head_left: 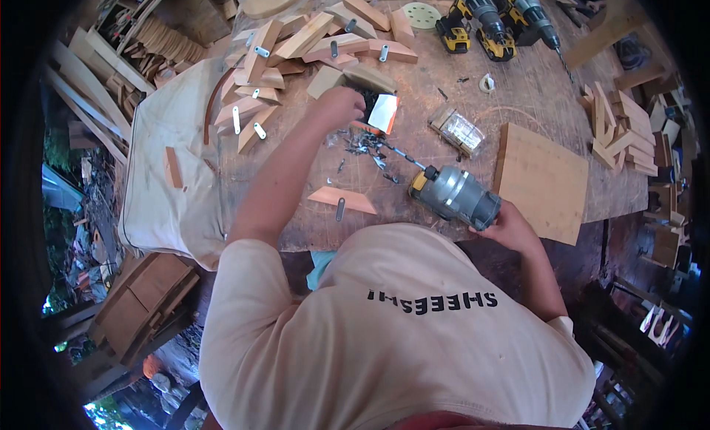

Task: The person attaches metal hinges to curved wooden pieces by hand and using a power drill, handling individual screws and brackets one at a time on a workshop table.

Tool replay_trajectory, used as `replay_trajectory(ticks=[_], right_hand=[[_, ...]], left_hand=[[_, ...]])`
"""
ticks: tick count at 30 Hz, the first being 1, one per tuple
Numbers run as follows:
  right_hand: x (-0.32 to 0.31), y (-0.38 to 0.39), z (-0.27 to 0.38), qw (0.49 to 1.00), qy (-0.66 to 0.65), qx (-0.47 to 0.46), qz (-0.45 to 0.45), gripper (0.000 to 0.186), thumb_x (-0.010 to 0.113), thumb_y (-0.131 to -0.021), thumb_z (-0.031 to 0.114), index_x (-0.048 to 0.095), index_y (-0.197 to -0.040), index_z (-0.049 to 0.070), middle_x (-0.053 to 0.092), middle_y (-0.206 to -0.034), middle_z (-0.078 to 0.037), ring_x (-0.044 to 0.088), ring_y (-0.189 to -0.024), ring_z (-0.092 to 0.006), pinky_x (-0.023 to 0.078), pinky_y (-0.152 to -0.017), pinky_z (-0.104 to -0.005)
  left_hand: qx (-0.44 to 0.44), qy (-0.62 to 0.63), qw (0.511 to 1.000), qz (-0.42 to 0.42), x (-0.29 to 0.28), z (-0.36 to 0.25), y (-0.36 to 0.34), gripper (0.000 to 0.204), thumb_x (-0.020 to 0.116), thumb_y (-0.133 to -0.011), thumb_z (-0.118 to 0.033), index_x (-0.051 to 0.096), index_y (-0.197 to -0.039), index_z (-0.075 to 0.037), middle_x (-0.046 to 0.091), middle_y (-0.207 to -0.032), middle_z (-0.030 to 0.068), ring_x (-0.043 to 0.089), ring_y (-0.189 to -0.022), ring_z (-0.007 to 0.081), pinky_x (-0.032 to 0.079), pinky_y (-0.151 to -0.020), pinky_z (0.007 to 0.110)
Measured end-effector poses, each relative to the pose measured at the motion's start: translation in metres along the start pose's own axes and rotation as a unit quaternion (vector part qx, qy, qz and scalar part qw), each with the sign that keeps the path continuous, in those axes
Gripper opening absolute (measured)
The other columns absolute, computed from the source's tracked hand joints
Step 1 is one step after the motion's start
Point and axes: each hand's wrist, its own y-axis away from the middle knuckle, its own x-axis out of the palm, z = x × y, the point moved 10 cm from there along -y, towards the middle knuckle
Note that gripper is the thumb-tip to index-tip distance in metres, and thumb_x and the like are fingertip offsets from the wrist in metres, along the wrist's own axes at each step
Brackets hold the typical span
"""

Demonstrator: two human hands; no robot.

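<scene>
My left hand [342, 107] reaches to a small open box [382, 112] with a white flap and dark screws, its fingers curled at the screws and their tips partly hidden. My right hand [506, 224] grips the lower part of a cordless drill [455, 197], which lies on its side with its long bit pointing up and left toward loose screws [368, 147] scattered beside the box. Just below the screws lies an angled wood piece [342, 201] with a metal plate. A clear wrapped pack [457, 129] sits right of the box.
Several angled wood blocks [322, 45] pile at the upper left of the bench. Two more drills [492, 27] stand at the back. A square board [541, 180] and stacked pieces [621, 130] are on the right. A pale cloth cover [174, 112] lies at the left end.
</scene>
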Motion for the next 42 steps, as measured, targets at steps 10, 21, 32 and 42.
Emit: replay_trajectory(ticks=[10, 21, 32, 42], right_hand=[[0.008, -0.019, 0.078, 0.94, 0.091, -0.283, -0.168, 0.062, 0.081, -0.068, 0.015, 0.053, -0.122, 0.003, 0.054, -0.121, -0.014, 0.054, -0.112, -0.0315, 0.043, -0.096, -0.0387], [0.05, -0.077, -0.027, 0.905, -0.425, 0.013, 0.009, 0.063, 0.081, -0.066, 0.009, 0.054, -0.123, 0.004, 0.064, -0.109, -0.006, 0.063, -0.095, -0.0179, 0.051, -0.085, -0.032], [0.027, -0.057, 0.038, 0.899, 0.256, -0.327, -0.14, 0.041, 0.076, -0.074, 0.022, 0.063, -0.111, 0.011, 0.066, -0.104, -0.008, 0.063, -0.095, -0.0255, 0.05, -0.087, -0.0374], [0.025, -0.055, 0.038, 0.927, 0.177, -0.301, -0.135, 0.036, 0.075, -0.076, 0.024, 0.063, -0.107, 0.009, 0.067, -0.099, -0.01, 0.064, -0.09, -0.0261, 0.05, -0.082, -0.0366]], left_hand=[[0.109, -0.085, 0.974, 0.181, 0.036, -0.013, -0.032, 0.009, 0.069, -0.075, -0.014, 0.065, -0.079, -0.007, 0.063, -0.081, 0.0116, 0.062, -0.081, 0.0304, 0.048, -0.07, 0.042], [0.124, -0.002, 0.989, 0.086, 0.004, -0.02, -0.011, 0.009, 0.064, -0.081, -0.011, 0.059, -0.085, -0.005, 0.061, -0.09, 0.0109, 0.06, -0.082, 0.0295, 0.048, -0.072, 0.039], [-0.05, 0.489, 0.87, 0.036, -0.005, -0.049, 0.101, 0.029, 0.049, -0.095, -0.003, 0.059, -0.122, -0.005, 0.058, -0.089, -0.0003, 0.054, -0.078, 0.0077, 0.047, -0.074, 0.023], [-0.036, 0.49, 0.87, -0.043, -0.026, -0.072, 0.121, 0.027, 0.046, -0.097, -0.005, 0.06, -0.119, -0.004, 0.056, -0.089, 0.0005, 0.053, -0.08, 0.0083, 0.047, -0.075, 0.023]])
